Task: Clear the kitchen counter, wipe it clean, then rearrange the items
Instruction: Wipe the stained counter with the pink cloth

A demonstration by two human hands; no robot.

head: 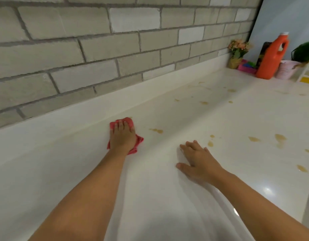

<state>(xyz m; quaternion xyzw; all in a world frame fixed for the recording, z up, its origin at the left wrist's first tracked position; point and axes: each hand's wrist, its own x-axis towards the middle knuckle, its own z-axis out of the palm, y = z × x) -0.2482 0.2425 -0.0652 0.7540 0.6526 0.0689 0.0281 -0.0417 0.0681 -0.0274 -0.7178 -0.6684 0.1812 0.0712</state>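
A person's left grip (123, 136) presses flat-fingered on a soft, light red cloth (139, 140) near the back of the stained worktop (237, 119), the right grip (199, 162) resting spread and empty alongside; the limp cloth would likely bunch best gathered from its middle.

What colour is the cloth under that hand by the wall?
Pinkish red. The cloth shows in the head view, pressed flat under the left hand.

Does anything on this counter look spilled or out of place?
Yes. Yellowish-brown splotches dot the white counter, from just right of the red cloth under the left hand out toward the orange bottle. They look like an unwiped spill; nothing looks tipped or broken.
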